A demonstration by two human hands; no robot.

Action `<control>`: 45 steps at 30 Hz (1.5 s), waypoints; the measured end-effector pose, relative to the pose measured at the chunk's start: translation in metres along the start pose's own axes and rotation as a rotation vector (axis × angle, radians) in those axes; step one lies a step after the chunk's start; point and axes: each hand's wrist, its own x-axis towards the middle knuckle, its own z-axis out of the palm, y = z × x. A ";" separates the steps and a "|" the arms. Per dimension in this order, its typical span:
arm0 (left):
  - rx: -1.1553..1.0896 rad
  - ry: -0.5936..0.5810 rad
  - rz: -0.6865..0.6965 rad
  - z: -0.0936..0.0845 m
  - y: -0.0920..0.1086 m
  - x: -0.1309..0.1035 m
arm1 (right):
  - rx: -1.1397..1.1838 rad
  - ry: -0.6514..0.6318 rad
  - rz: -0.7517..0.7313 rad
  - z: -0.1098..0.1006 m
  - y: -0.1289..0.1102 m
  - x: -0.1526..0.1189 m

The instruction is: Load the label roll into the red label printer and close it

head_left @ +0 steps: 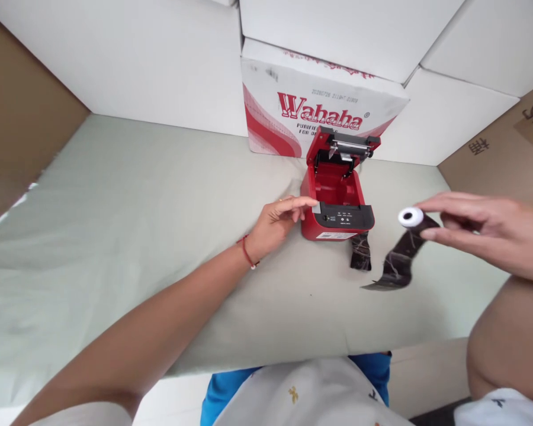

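Observation:
A red and black label printer point(337, 195) stands on the cloth-covered table with its lid point(344, 145) tipped up. Its red paper bay point(335, 186) is exposed, and I see no roll inside. My left hand point(273, 225) is at the printer's left front corner, index finger stretched onto the edge by a grey piece point(317, 207), the other fingers partly curled. To the right, my right hand point(484, 228) pinches a small paper roll point(411, 217), its white end facing me. From this roll a dark printed strip point(397, 266) hangs down. Another dark strip point(361, 251) lies by the printer's front right corner.
Behind the printer stands a white and red Wahaha carton point(270, 100), with white boxes point(160, 59) stacked around it. Brown cardboard point(18, 106) borders the left side, and more cardboard point(501, 148) the right. Pale green cloth point(137, 195) covers the table up to its front edge.

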 end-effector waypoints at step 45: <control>0.837 -0.054 0.734 0.031 0.010 -0.023 | -0.378 -0.194 0.014 0.043 -0.183 0.120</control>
